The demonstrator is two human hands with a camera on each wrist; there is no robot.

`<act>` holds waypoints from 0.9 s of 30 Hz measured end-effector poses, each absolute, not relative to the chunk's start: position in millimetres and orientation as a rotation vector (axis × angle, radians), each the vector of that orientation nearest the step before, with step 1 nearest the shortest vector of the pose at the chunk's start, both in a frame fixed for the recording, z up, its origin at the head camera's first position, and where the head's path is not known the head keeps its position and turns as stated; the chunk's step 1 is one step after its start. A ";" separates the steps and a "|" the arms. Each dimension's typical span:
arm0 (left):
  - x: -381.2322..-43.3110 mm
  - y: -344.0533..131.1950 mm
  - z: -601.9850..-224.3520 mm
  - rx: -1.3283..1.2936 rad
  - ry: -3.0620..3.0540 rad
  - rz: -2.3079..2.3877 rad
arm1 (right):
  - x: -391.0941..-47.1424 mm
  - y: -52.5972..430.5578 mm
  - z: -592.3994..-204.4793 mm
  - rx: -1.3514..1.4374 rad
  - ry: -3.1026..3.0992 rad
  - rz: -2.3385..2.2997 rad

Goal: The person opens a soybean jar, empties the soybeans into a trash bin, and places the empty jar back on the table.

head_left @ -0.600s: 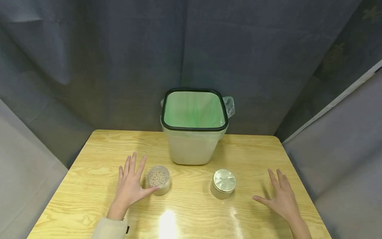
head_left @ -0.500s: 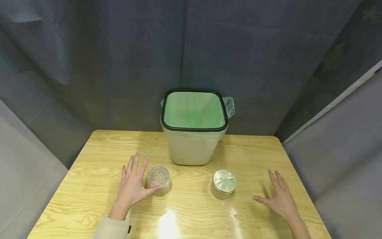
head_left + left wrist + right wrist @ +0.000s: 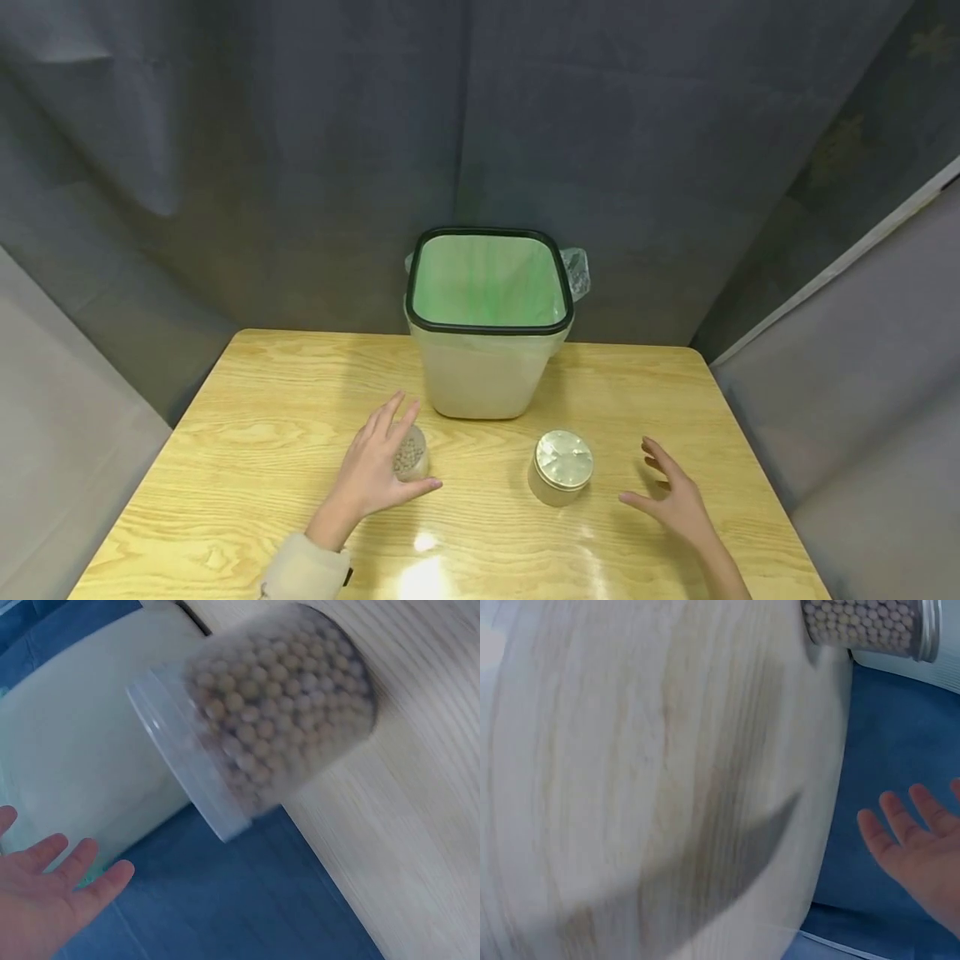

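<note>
My left hand point(image 3: 373, 473) is spread with fingers apart at a clear plastic jar point(image 3: 411, 457), overlapping its left side in the head view. Small round beige balls point(image 3: 277, 712) fill that jar, and its lid point(image 3: 184, 750) is see-through. To the right stands a second jar point(image 3: 553, 492) with a shiny silver lid point(image 3: 564, 458); similar beige balls point(image 3: 859, 622) show through its wall in the right wrist view. My right hand point(image 3: 675, 498) hovers to the right of this jar, apart from it, thumb and fingers spread and holding nothing.
Behind the jars stands a pale bin point(image 3: 483, 375) with a black rim and a green-tinted bag liner. All rest on a light wooden table point(image 3: 247, 450). Dark grey curtains point(image 3: 322, 167) hang behind, with lighter cloth at both sides.
My left hand has moved right, now covering part of the clear-lidded jar. The right hand has moved left toward the silver-lidded jar, its fingers bending slightly. Both jars stay in place.
</note>
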State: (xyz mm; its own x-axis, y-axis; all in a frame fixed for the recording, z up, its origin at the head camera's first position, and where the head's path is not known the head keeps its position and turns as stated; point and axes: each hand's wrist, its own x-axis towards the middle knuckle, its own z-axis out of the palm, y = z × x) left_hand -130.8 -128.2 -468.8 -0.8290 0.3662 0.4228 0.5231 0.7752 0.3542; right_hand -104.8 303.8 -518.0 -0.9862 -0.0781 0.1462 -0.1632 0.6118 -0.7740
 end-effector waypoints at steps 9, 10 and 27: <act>-136.5 -105.2 -467.7 -0.806 -2.628 -0.696 | -109.5 291.4 -537.4 0.317 -2.675 1.478; -137.2 -102.6 -467.0 -0.820 -2.629 -0.700 | -110.5 289.8 -539.0 0.319 -2.672 1.499; -146.4 -67.4 -464.4 -0.963 -2.659 -0.735 | -126.3 265.1 -565.1 0.396 -2.641 1.725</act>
